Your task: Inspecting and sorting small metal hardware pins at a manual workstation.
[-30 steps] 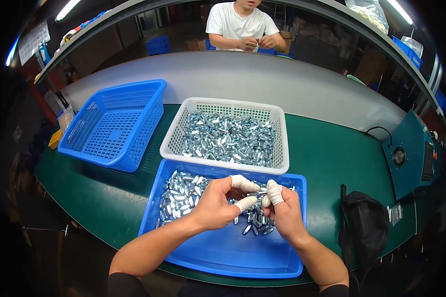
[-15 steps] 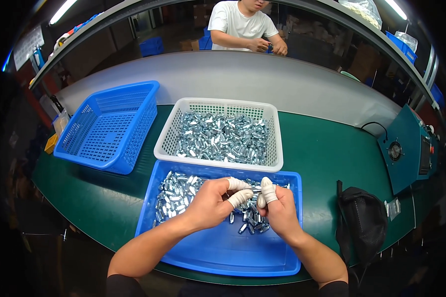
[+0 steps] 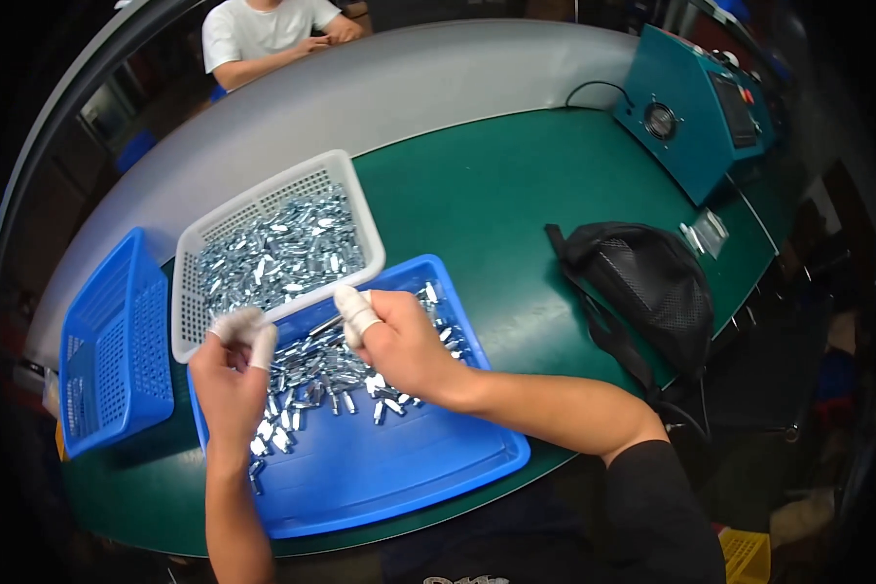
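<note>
My left hand (image 3: 232,375) is at the near left corner of the white basket (image 3: 365,219), its fingers curled and capped with white finger covers. Whatever it may hold is hidden. My right hand (image 3: 399,336), also with covered fingertips, is closed over the blue tray (image 3: 399,487). A thin silver shaft (image 3: 325,325) juts from its fingers toward the left hand. Beneath both hands, small shiny metal fittings (image 3: 307,370) lie heaped in the tray's far part. More metal fittings (image 3: 282,243) fill the white basket.
An open blue basket (image 3: 151,360) stands at the left. On the right side of the green table (image 3: 487,185) lie a black bag (image 3: 642,282) and a small clear packet (image 3: 711,234). A teal machine (image 3: 686,112) stands at the back. A person (image 3: 268,44) sits beyond the grey partition (image 3: 409,73).
The view has swung right and tilted. My hands have drawn apart, the left toward the white basket's near corner, the right staying over the fittings in the blue tray.
</note>
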Tool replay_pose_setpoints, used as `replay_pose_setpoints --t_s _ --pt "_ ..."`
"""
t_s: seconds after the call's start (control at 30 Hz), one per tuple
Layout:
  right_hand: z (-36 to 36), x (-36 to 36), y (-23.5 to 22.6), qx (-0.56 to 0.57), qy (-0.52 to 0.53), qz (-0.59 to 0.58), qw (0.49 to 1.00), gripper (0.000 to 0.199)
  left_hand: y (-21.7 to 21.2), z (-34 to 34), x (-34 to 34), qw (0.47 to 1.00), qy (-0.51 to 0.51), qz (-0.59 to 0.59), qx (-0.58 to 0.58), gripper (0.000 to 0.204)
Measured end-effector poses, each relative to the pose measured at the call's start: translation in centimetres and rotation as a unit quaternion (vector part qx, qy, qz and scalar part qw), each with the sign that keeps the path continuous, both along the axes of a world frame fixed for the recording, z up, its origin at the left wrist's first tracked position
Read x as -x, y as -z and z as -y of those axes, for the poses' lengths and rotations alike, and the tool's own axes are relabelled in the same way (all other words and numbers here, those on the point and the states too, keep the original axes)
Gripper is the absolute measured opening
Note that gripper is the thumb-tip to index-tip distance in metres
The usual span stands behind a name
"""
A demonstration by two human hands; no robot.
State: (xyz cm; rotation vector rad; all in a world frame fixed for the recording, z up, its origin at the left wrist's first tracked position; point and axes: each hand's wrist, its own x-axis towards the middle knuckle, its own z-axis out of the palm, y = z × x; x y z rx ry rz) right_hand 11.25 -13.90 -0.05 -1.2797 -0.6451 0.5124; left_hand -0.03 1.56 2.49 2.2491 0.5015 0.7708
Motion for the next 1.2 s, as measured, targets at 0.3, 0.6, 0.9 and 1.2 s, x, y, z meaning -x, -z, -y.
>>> replay_pose_setpoints --t_s 0.3,0.6,0.9,1.2 --pt "-0.3 0.6 1.0 -0.019 -0.015 -0.010 1.000 0.029 2.4 2.4 0.0 0.944 0.100 -0.302 -0.088 0.028" --pt "0.4 0.6 -0.3 0.044 -0.038 -0.043 0.997 0.039 2.7 2.3 0.7 0.942 0.118 -0.234 -0.208 0.027" --pt "0.6 0.6 -0.3 0.058 -0.033 -0.030 0.997 0.040 3.4 1.5 0.8 0.938 0.170 -0.243 -0.178 0.020" --pt "0.5 0.7 -0.7 0.053 -0.035 -0.031 0.998 0.040 3.7 0.7 0.6 0.942 0.189 -0.249 -0.120 0.022"
